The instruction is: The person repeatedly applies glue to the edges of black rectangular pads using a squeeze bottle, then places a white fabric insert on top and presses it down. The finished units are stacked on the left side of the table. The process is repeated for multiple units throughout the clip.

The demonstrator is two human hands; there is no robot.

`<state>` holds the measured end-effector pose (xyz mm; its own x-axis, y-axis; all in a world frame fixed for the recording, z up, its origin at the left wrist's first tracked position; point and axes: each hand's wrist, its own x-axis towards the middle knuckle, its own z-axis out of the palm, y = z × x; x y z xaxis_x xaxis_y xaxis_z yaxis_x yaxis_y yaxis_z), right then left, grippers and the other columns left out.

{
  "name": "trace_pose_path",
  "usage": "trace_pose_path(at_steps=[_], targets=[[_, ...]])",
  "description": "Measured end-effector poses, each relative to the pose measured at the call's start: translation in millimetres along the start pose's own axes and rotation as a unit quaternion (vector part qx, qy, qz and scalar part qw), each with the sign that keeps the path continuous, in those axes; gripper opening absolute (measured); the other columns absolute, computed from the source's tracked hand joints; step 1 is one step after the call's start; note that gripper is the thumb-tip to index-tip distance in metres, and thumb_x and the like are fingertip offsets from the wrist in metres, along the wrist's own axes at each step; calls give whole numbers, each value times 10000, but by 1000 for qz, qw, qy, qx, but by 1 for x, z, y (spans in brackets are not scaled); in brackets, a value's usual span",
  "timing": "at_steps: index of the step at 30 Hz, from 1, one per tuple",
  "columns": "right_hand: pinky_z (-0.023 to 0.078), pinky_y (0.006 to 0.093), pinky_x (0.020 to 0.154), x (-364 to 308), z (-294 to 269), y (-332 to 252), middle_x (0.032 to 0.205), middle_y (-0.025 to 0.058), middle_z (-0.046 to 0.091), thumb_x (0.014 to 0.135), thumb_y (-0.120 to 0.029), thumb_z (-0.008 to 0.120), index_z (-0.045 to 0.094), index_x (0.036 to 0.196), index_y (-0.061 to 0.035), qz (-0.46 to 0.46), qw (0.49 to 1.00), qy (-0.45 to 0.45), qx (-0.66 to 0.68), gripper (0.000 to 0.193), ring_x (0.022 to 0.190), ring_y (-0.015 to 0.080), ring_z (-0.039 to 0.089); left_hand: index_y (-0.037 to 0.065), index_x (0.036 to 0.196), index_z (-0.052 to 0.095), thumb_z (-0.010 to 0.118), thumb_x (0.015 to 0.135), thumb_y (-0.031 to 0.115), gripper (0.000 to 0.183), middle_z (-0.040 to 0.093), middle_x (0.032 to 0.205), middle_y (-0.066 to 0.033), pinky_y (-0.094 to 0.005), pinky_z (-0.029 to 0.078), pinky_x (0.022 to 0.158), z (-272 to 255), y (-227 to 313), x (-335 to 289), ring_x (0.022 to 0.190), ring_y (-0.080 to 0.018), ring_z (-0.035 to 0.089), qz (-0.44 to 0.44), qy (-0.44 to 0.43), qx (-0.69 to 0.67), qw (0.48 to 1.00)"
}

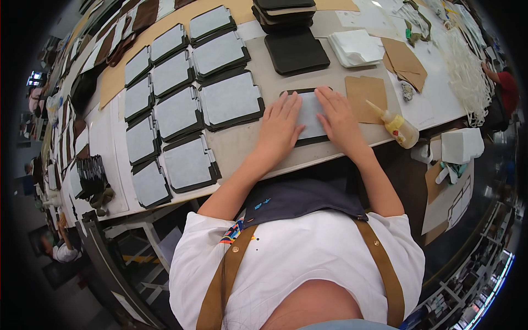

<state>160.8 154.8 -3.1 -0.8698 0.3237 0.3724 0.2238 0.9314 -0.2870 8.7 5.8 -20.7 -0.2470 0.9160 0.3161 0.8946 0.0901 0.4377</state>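
My left hand (279, 125) and my right hand (340, 120) both lie palm down with fingers stretched out. Between them shows a light grey sheet (311, 116) on a black panel (312, 141), near the table's front edge. The left hand covers the sheet's left side and the right hand its right side. Beyond them a bare black panel (297, 50) with rounded corners lies flat. Several black panels topped with grey sheets (232, 98) are laid in rows to the left of my left hand.
Right of my right hand are a brown card (367, 98) and a tilted glue bottle (404, 132) with yellowish contents. White sheets (356, 48) are stacked behind them. A pile of black panels (283, 14) stands at the back. White strips (465, 71) heap at the far right.
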Motion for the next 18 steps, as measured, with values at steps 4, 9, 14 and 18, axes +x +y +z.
trace_pose_path(at_steps=[4, 9, 14, 18], targets=[[290, 483, 1208, -14, 2, 4, 1541, 130, 445, 916, -161, 670, 460, 1457, -14, -10, 998, -67, -15, 598, 1442, 295, 405, 50, 1488, 453, 701, 911, 306, 678, 373, 1596, -154, -520, 227, 1205, 1, -3, -9, 1501, -356, 286, 5, -40, 31, 999], [274, 501, 1213, -31, -19, 16, 1550, 129, 434, 907, -157, 686, 461, 1454, -11, 40, 997, -52, -35, 609, 1451, 300, 393, 42, 1487, 451, 729, 891, 307, 708, 329, 1613, -184, -544, 194, 1208, -12, -7, -21, 1511, -388, 250, -27, -10, 21, 999], [240, 506, 1227, -45, -25, -20, 1569, 154, 401, 884, -237, 728, 425, 1480, -2, 16, 996, -85, 7, 709, 1479, 306, 350, 27, 1508, 408, 730, 887, 278, 743, 293, 1634, -164, -537, 181, 1223, -14, 13, -27, 1535, -351, 214, 63, -79, 46, 994], [179, 502, 1247, -61, -21, -39, 1627, 136, 313, 875, -419, 717, 346, 1539, -17, 16, 987, -156, 21, 860, 1533, 273, 245, 44, 1566, 320, 705, 896, 355, 833, 261, 1655, -136, -528, 152, 1239, -6, 20, -46, 1545, -334, 191, 70, -145, 17, 987]])
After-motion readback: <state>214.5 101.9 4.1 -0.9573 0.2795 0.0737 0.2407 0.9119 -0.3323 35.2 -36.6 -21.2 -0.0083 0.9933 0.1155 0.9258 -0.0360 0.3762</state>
